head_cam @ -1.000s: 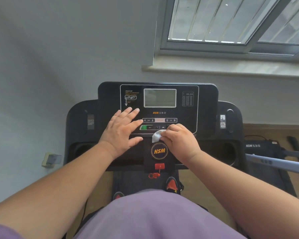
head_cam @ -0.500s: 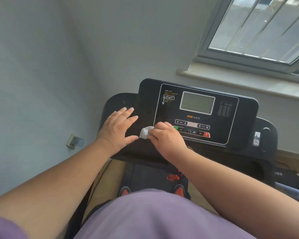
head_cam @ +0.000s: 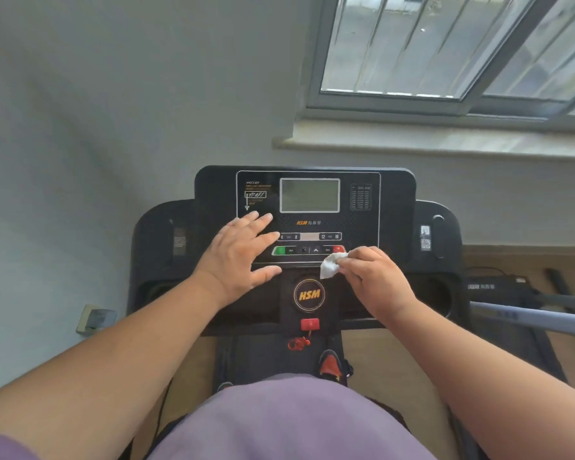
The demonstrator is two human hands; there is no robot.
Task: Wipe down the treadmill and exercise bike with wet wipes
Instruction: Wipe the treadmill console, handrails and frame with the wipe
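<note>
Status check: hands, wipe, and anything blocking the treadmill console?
Left hand flat on black treadmill console. Right hand pinching crumpled white wet wipe at lower right of button row. Nothing blocking.

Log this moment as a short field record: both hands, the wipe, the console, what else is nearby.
left hand: flat, fingers spread, resting on the treadmill console
right hand: pinches a crumpled wet wipe
wipe position: at the console's lower edge, beside the red button
display: blank
safety key: red, below the HSM logo
surroundings: window above, wall socket at left
</note>
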